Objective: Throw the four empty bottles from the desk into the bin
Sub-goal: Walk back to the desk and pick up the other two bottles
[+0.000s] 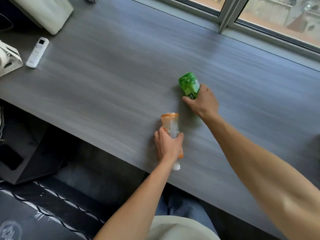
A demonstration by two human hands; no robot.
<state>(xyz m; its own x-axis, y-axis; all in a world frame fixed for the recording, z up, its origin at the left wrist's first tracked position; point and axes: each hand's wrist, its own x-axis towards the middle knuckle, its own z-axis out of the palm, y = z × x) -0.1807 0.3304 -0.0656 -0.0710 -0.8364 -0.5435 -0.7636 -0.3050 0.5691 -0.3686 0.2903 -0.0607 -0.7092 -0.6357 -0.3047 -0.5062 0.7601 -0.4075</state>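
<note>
An orange-labelled clear bottle (170, 125) with a white cap lies tilted near the front edge of the grey desk (107, 80). My left hand (168, 144) is closed around its middle. Farther back and to the right is a green bottle (189, 84), its base pointing away from me. My right hand (203, 101) grips its near end, hiding the neck. No other bottles and no bin show in the view.
A white remote control (37, 52) lies at the desk's left. A white holder (7, 59) and a pale cushion-like object (46, 11) sit at the far left. A window frame (226, 14) runs along the back. Below the desk's left stands a dark box (26, 153).
</note>
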